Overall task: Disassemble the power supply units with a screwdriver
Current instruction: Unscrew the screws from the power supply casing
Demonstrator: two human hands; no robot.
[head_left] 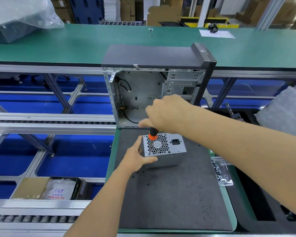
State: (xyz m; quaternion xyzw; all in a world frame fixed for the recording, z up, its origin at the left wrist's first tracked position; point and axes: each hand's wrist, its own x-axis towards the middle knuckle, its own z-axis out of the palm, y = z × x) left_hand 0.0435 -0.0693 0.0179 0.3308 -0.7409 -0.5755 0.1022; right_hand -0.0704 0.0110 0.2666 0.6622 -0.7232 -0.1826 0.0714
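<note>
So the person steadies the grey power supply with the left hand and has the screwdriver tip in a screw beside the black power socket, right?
Not quite. In the head view the left hand steadies the power supply, but the screwdriver tip sits at the near left corner of the fan grille, away from the power socket.

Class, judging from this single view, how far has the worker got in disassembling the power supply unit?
Done: the grey metal power supply unit sits out on the dark foam mat, in front of the open computer case.

In hand: the left hand grips the unit; the right hand holds the orange-and-black screwdriver, tip at a corner screw of the grille face.

Left: the housing is still closed.
</note>
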